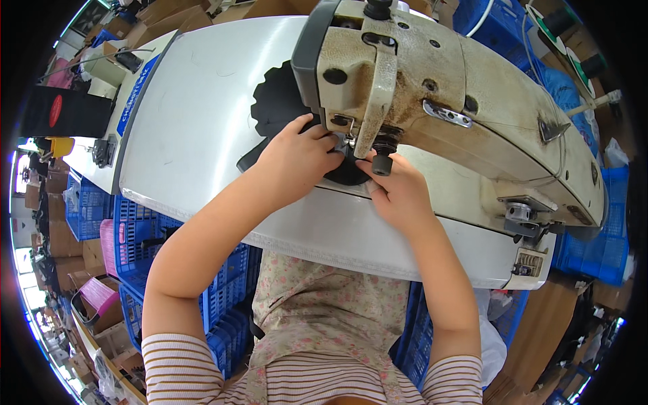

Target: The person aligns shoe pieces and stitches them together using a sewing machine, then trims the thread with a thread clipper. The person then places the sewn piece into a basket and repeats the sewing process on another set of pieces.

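Observation:
A black piece with a scalloped edge (275, 101), fabric or leather-like, lies under the head of a sewing machine (412, 74). Bent over it left of the needle, the fingers of my left hand (297, 158) press and hold the piece. On the other side, my right hand (399, 192) pinches its near edge between thumb and fingers. The presser foot (351, 140) sits between both hands, partly hidden by the machine head and my fingers. Part of the black piece disappears beneath the left hand and the machine.
The white machine table (202, 88) curves around the work, its front edge close to my apron. Blue plastic crates (229, 277) stand below it, with another blue crate (607, 226) at the right. Thread spools (594, 65) stand at upper right. Cardboard boxes lie beyond.

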### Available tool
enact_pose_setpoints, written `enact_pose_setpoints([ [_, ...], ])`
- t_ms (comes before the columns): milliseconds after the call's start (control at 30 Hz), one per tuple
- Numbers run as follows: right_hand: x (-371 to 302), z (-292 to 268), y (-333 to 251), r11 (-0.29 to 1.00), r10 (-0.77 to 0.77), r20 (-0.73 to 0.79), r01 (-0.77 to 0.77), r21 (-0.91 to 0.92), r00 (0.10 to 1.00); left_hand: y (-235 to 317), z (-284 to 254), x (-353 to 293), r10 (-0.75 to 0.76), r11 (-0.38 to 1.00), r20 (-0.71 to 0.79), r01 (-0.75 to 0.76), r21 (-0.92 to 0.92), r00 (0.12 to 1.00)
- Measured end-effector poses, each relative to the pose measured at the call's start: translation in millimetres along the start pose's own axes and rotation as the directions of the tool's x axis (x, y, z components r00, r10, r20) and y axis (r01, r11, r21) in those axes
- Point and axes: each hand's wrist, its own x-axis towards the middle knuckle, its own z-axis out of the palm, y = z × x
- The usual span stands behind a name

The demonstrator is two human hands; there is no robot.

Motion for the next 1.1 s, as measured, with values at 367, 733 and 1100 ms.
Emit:
enact_pose_setpoints([
  [367, 6, -2, 4, 0.989, 0.116, 0.033, -0.118, 0.09, 0.993, -3, 4, 7, -0.056, 0.995, -0.06, 0.06, 0.076, 0.997],
  [733, 17, -4, 10, 0.998, 0.055, 0.012, -0.055, 0.033, 0.998, -16, 20, 18, -0.097, 0.989, -0.113, 0.109, 0.105, 0.989],
  [1100, 16, -3, 9, 0.997, 0.074, 0.028, -0.075, 0.028, 0.997, -16, 21, 16, -0.105, 0.99, -0.197, 0.12, 0.067, 0.975],
])
